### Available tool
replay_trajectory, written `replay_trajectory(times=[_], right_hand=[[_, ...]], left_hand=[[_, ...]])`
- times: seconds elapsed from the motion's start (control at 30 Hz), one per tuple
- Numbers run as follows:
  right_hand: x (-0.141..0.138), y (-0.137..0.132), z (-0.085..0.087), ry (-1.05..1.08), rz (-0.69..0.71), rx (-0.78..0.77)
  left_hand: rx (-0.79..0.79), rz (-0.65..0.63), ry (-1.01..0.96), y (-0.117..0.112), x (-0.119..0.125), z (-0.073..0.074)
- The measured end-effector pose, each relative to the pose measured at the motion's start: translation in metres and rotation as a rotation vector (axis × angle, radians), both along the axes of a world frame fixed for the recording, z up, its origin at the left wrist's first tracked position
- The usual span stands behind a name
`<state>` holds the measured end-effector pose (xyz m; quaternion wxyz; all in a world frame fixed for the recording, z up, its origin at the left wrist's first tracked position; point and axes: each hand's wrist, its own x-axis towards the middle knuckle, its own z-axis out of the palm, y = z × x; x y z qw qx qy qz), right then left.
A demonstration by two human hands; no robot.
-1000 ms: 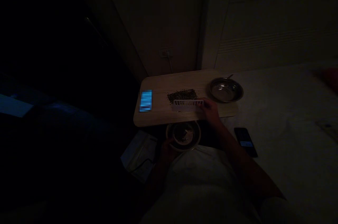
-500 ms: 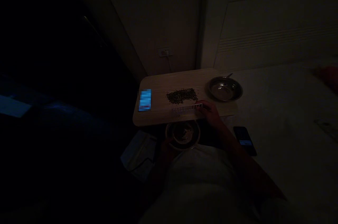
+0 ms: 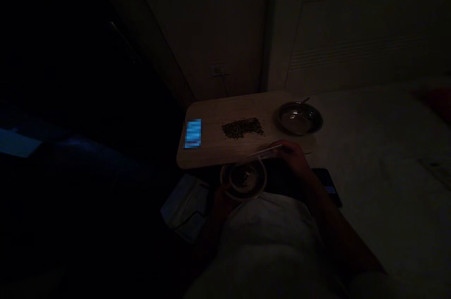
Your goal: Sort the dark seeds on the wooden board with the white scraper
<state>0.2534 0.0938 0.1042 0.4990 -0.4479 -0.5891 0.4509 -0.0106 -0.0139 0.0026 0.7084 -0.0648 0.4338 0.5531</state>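
Two hands busy | your right hand [image 3: 295, 158] grips the white plastic tray [image 3: 267, 151], tilted at the table [image 3: 207, 155] near edge | your left hand [image 3: 221, 195] holds the bowl [image 3: 243, 179] just below it

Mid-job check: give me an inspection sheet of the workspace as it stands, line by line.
Surface: small wooden table, dimly lit.
Job's things: pile of dark grains on the table; round bowl held below the table's near edge; white flat piece tilted above it.
Clutter: lit phone at the table's left; steel bowl at its right; dark phone on the bed, partly behind the arm.
Grips: left hand holds the round bowl; right hand holds the white flat piece.
Cables: cord plugged into the wall socket.
Surroundings: very dark room; pale bag on the floor.
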Motion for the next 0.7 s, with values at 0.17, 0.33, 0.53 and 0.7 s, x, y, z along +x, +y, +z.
replay_trajectory(times=[0.17, 0.33, 0.53, 0.7], right_hand=[[0.019, 0.016, -0.004, 0.114, -0.512, 0.122], [0.033, 0.014, 0.001, -0.183, -0.683, 0.251], [0.031, -0.009, 0.009, -0.560, -0.666, 0.172], [0.024, -0.017, 0.009, -0.682, -0.624, 0.132]], left_hand=[[-0.017, -0.033, -0.014, 0.000, -0.004, -0.004], [0.006, -0.012, -0.025, -0.001, -0.003, 0.000], [-0.016, -0.046, -0.037, 0.000, -0.003, 0.007], [0.004, -0.026, -0.017, -0.001, -0.004, 0.007]])
